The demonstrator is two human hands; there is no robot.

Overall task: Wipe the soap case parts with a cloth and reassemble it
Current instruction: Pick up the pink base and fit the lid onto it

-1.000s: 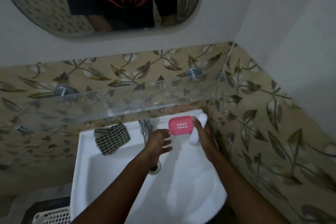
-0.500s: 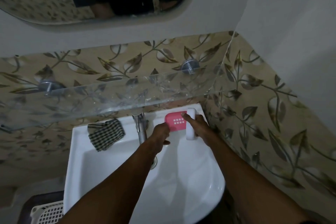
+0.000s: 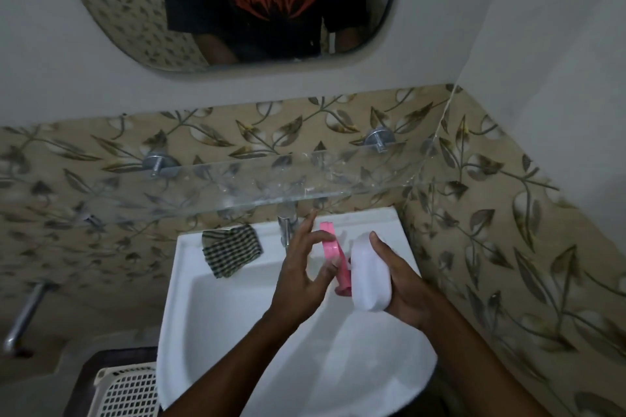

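Over the sink (image 3: 189,298), the right hand (image 3: 403,291) clasps the white case shell (image 3: 371,276); the left hand (image 3: 301,274) pinches the pink tray (image 3: 333,256) edge-on, likely separating the 2 parts for wiping. Cloth (image 3: 232,250) waits nearby.

The sink (image 3: 210,332) sits in the corner, its back edge against the rear wall and its right side near the side wall. The tap (image 3: 287,228) stands at the middle of the back rim. The cloth (image 3: 232,250) lies on that rim, left of the tap. A glass shelf (image 3: 271,186) runs along the rear wall above the sink, with the mirror (image 3: 237,0) higher up. Over the basin, right of the tap, are both hands — the left hand (image 3: 305,276) holds the tray (image 3: 333,259) on edge, and just right of it the right hand (image 3: 404,284) grips the case shell (image 3: 369,272). Tray and shell stand side by side, very close. A basket (image 3: 128,393) sits on the floor, below the sink's left front.
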